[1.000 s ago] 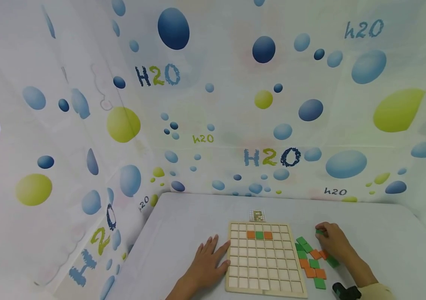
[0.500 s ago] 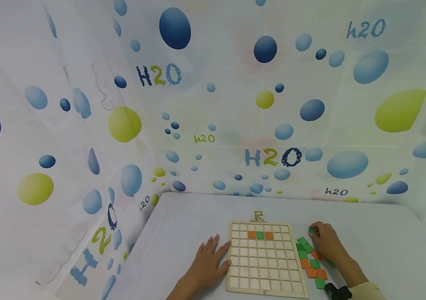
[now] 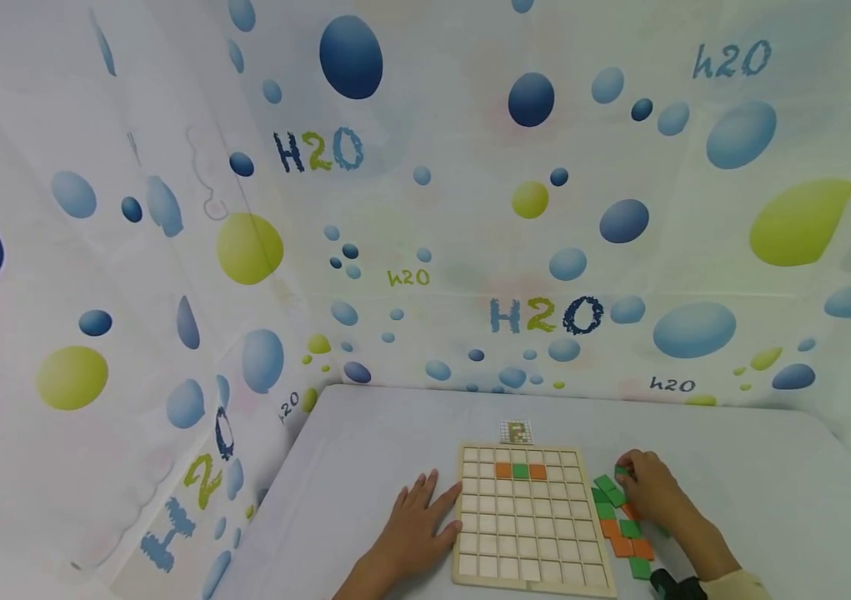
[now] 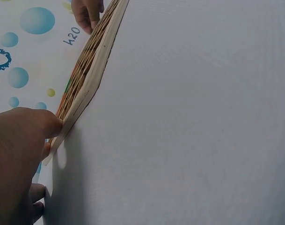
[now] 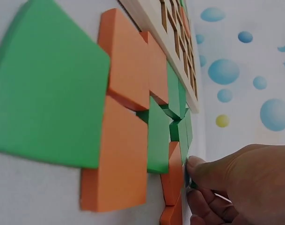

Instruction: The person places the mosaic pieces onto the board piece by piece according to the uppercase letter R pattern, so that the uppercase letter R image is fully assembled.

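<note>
A wooden grid board point(image 3: 519, 503) lies on the white table, with an orange tile point(image 3: 503, 471), a green tile point(image 3: 520, 472) and another orange tile point(image 3: 538, 472) side by side in one of its upper rows. At the board's left edge rests my left hand point(image 3: 416, 518), fingers spread, thumb and forefinger touching the frame. Right of the board, my right hand point(image 3: 653, 490) pinches a small green tile point(image 3: 622, 472) between thumb and fingers, beside the loose pile. In the right wrist view the thumb and fingers mostly hide that tile.
Several loose green and orange tiles point(image 3: 622, 547) lie along the board's right side, some under my right forearm. A small patterned card point(image 3: 517, 431) sits just beyond the board's far edge. A curtain point(image 3: 455, 208) printed with blue and green bubbles stands behind the table.
With the green tile in its fingers, my right hand has shifted left toward the board, then slightly nearer me. My left hand has stayed at the board's edge.
</note>
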`<state>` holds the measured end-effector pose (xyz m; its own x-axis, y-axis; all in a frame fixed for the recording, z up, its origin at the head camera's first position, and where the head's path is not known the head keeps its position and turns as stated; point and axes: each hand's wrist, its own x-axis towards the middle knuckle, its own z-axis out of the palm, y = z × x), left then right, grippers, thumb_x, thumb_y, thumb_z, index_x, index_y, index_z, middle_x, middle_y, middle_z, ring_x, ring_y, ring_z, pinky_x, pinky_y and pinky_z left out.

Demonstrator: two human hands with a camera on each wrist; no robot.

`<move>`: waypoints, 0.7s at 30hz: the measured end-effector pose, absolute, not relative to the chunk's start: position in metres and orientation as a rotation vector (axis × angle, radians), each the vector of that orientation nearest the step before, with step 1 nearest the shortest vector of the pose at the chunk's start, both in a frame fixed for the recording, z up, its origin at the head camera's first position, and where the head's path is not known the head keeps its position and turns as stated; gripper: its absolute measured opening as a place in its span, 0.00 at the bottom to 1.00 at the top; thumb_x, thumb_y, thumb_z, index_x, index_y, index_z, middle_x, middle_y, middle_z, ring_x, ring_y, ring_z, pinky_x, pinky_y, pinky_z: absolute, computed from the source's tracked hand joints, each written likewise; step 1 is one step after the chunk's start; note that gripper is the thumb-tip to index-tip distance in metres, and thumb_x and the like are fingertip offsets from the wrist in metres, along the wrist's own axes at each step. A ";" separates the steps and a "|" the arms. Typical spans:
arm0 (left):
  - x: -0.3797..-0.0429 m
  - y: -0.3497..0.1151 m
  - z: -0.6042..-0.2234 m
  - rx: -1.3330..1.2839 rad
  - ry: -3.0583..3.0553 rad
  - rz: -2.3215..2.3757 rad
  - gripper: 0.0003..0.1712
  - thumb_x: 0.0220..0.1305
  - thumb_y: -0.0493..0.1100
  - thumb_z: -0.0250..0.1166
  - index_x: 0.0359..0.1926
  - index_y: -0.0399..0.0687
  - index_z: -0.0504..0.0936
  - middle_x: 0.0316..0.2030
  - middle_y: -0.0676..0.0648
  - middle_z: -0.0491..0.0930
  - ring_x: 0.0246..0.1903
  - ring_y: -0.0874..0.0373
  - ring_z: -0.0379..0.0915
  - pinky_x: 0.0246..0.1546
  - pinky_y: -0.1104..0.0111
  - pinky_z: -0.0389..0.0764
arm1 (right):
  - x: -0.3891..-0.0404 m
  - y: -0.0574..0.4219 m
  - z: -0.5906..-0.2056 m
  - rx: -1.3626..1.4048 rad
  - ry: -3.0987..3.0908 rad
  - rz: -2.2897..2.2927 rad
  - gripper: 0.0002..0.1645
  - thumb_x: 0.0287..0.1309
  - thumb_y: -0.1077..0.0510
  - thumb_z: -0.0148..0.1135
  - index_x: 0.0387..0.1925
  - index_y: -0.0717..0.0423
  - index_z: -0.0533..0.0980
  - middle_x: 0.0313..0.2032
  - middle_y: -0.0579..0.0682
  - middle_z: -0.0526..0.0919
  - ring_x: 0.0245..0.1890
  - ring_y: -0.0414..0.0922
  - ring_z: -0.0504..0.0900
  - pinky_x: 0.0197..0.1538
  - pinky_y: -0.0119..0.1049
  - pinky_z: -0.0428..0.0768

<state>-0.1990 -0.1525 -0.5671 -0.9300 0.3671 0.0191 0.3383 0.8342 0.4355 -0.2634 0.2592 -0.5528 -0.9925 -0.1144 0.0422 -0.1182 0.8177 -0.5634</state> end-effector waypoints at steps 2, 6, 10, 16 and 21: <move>-0.199 -0.153 -0.568 0.568 2.950 0.680 0.34 0.78 0.62 0.54 0.80 0.63 0.67 0.81 0.35 0.57 0.80 0.33 0.51 0.75 0.32 0.55 | -0.265 0.258 -0.552 0.181 -2.984 0.942 0.14 0.70 0.66 0.61 0.50 0.74 0.74 0.43 0.63 0.77 0.42 0.53 0.78 0.49 0.56 0.81; -0.200 -0.153 -0.570 0.572 2.960 0.678 0.34 0.78 0.62 0.54 0.80 0.63 0.67 0.81 0.35 0.57 0.80 0.33 0.52 0.74 0.32 0.55 | -0.271 0.254 -0.554 0.220 -2.952 0.978 0.14 0.70 0.66 0.62 0.51 0.74 0.76 0.44 0.63 0.79 0.44 0.54 0.79 0.50 0.57 0.81; -0.200 -0.153 -0.570 0.568 2.962 0.664 0.34 0.78 0.62 0.54 0.80 0.64 0.67 0.81 0.36 0.57 0.80 0.34 0.52 0.75 0.33 0.55 | -0.275 0.245 -0.556 0.278 -2.915 1.007 0.13 0.70 0.65 0.63 0.51 0.71 0.77 0.45 0.62 0.79 0.44 0.54 0.81 0.49 0.55 0.82; -0.198 -0.152 -0.568 0.563 2.955 0.667 0.34 0.78 0.62 0.54 0.80 0.64 0.67 0.81 0.36 0.57 0.80 0.34 0.52 0.75 0.33 0.55 | -0.269 0.221 -0.557 0.370 -2.905 1.092 0.14 0.72 0.63 0.64 0.54 0.67 0.77 0.48 0.59 0.79 0.47 0.53 0.82 0.49 0.52 0.83; -0.198 -0.152 -0.566 0.564 2.955 0.664 0.34 0.78 0.62 0.55 0.80 0.63 0.67 0.81 0.35 0.57 0.80 0.34 0.52 0.74 0.32 0.55 | -0.265 0.199 -0.556 0.413 -2.904 1.086 0.13 0.71 0.62 0.65 0.53 0.64 0.79 0.48 0.56 0.80 0.47 0.50 0.81 0.52 0.53 0.82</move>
